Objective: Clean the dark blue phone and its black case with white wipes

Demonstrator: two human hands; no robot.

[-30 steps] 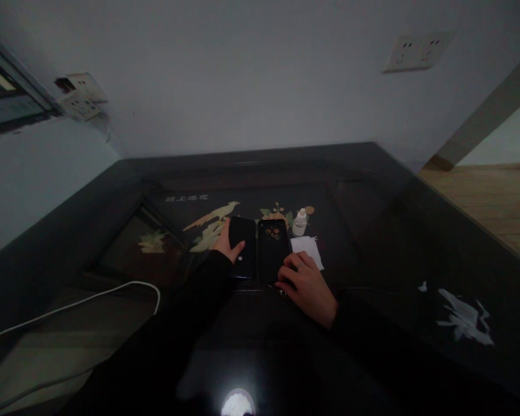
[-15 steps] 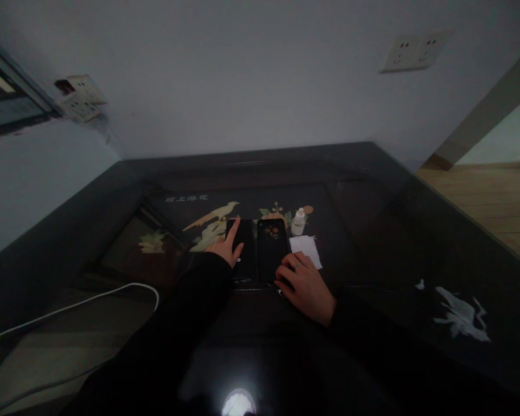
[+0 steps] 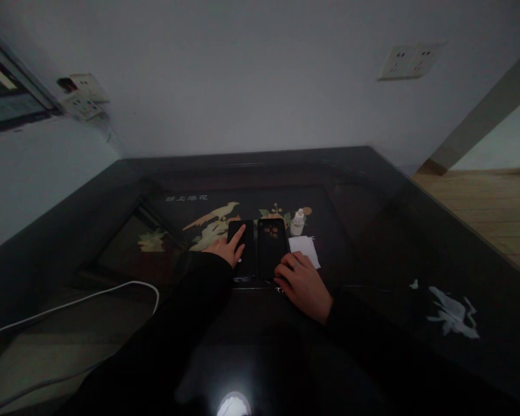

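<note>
A flat black phone-sized slab (image 3: 248, 263) lies on the dark table. My left hand (image 3: 226, 248) rests over its left side, the index finger stretched along its upper part and the thumb apart; a small white dot shows near the thumb. Close beside it lies a black phone case (image 3: 269, 254) with round camera holes near its top; whether the two are joined I cannot tell. My right hand (image 3: 304, 284), a ring on one finger, has its curled fingers on the case's lower right corner. A small metal piece (image 3: 279, 290) glints by the right thumb.
Behind my right hand stand a small white-capped bottle (image 3: 298, 222) and a white cloth or tissue (image 3: 304, 247). The glossy table (image 3: 372, 231) has inlaid bird and flower pictures and meets the wall. A white cable (image 3: 91, 297) curves at the left.
My left index fingertip has slid slightly right and toward me on the black slab. My right hand stays at the case's corner. The view has shifted a little.
</note>
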